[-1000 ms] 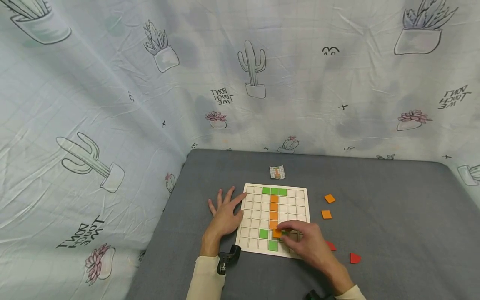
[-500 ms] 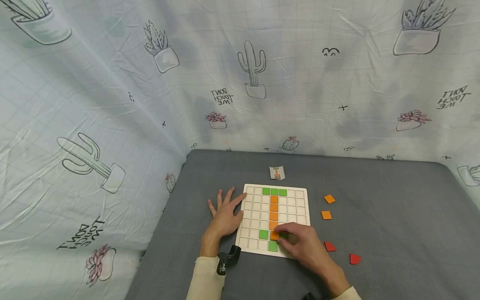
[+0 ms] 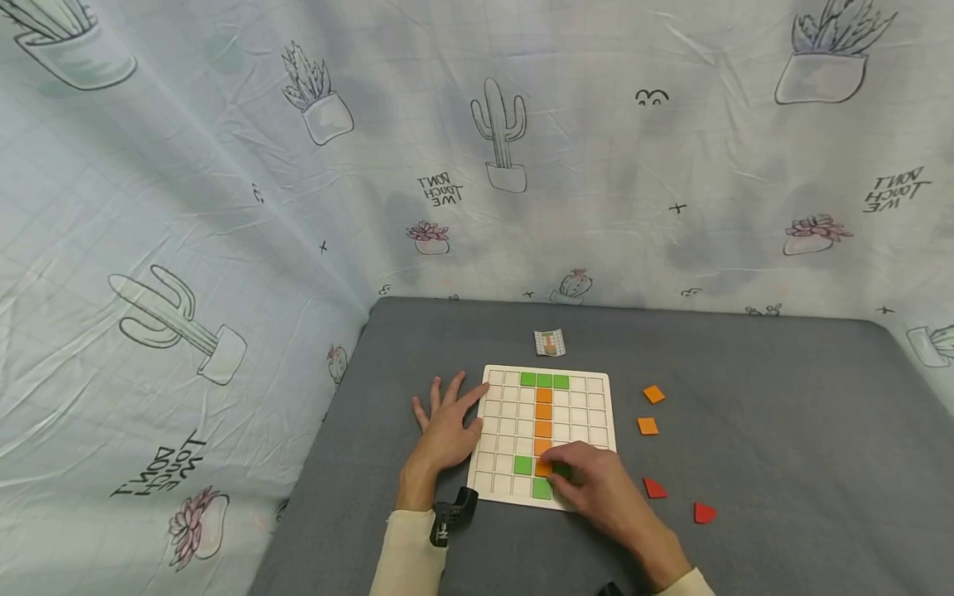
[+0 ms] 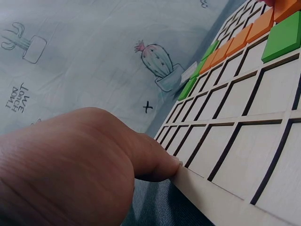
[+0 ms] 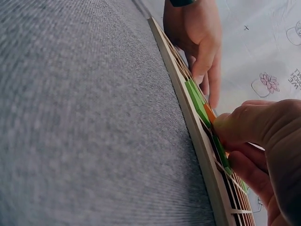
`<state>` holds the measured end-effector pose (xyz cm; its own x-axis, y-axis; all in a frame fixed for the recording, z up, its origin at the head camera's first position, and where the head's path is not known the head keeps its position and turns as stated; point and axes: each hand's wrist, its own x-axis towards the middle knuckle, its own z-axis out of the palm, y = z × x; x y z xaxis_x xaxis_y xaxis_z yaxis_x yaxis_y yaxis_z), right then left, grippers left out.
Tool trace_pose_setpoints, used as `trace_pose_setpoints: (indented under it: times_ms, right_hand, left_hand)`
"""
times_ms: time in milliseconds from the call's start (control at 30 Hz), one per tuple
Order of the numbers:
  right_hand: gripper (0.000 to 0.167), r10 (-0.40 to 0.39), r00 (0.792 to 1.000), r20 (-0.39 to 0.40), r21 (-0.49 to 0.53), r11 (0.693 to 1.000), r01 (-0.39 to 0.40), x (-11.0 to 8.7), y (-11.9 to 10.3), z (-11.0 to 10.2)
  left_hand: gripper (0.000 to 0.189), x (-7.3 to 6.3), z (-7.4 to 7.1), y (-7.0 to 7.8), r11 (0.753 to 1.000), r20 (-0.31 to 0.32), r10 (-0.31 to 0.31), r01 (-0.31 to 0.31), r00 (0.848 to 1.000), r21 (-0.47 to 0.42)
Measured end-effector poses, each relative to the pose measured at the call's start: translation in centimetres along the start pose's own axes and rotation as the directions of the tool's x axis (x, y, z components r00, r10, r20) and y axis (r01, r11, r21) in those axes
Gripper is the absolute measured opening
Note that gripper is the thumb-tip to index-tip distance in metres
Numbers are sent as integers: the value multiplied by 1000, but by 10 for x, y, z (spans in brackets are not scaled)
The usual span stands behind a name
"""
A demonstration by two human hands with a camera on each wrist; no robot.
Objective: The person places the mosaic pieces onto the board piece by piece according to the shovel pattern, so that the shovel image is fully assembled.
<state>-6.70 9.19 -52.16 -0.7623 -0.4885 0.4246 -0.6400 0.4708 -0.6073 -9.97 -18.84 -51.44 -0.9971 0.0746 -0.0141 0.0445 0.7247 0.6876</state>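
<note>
A pale wooden grid board (image 3: 583, 416) lies on the table. My right hand (image 3: 602, 487) pinches an orange square tile (image 3: 543, 468) between thumb and fingers, low on the board, right below a column of orange tiles (image 3: 543, 413). Green tiles sit around it: one to the left (image 3: 523, 465), another below (image 3: 542, 489), and one partly hidden under my right fingers. Across the column's top runs a row of green tiles (image 3: 545, 381). My left hand (image 3: 447, 436) rests with spread fingers at the board's left edge; in the left wrist view the thumb (image 4: 157, 160) touches that edge.
Two loose orange tiles (image 3: 648, 426) lie right of the board, and two red pieces (image 3: 655, 488) with a rounded side lie nearer the front. A small card with a printed pattern (image 3: 550, 343) lies behind the board. A cactus-print cloth (image 3: 596, 165) hangs behind the grey table (image 3: 782, 414).
My right hand has shifted slightly left with the orange tile, bringing it in line beneath the orange column. The left hand stays in place.
</note>
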Motion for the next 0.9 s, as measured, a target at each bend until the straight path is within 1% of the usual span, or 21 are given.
trace_pose_setpoints:
  times_ms: [333,567,900]
  right_hand:
    - [36,-28,1000,-3,-61,998,28,1,-2,3]
    - [37,-41,999,-6,-86,996,41,0,-2,3]
    - [39,-32,999,-1,-67,997,32,-1,-3,2]
  left_hand:
    - [59,1,2,0,1000,-6,-4,4,1000,8]
    - [59,1,1,0,1000,0,-7,7,1000,10]
    - [59,1,0,1,1000,14,-19,19,1000,14]
